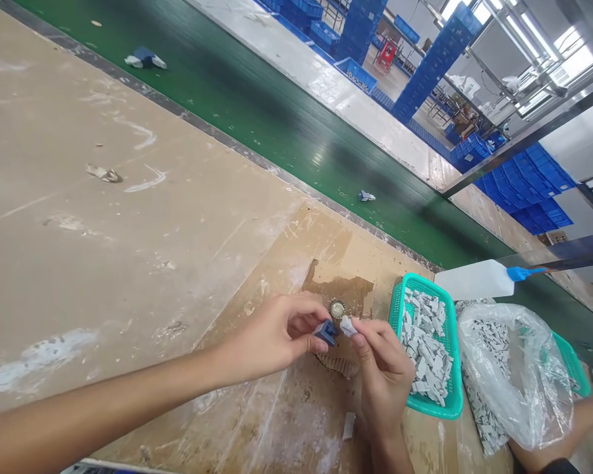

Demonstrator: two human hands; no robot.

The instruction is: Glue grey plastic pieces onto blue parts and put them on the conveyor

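Observation:
Between the thumb and fingers of my left hand [281, 329] is a small dark blue plastic part [326, 332]. My right hand [385, 368] pinches a small light grey plastic piece [347, 326], held close beside the blue part; whether the two touch I cannot tell. Just beyond my fingertips, a small round cap-like dish [337, 309] rests on a stained piece of cardboard [343, 280]. One loose grey piece [348, 426] lies on the table, left of my right wrist.
A green basket [453, 395] of grey pieces stands right of my hand, beside a clear plastic bag [538, 382] and a white bottle [474, 280] with a blue nozzle. Another person's arm [590, 415] reaches in at right. A green conveyor belt [257, 131] carries blue-and-white parts.

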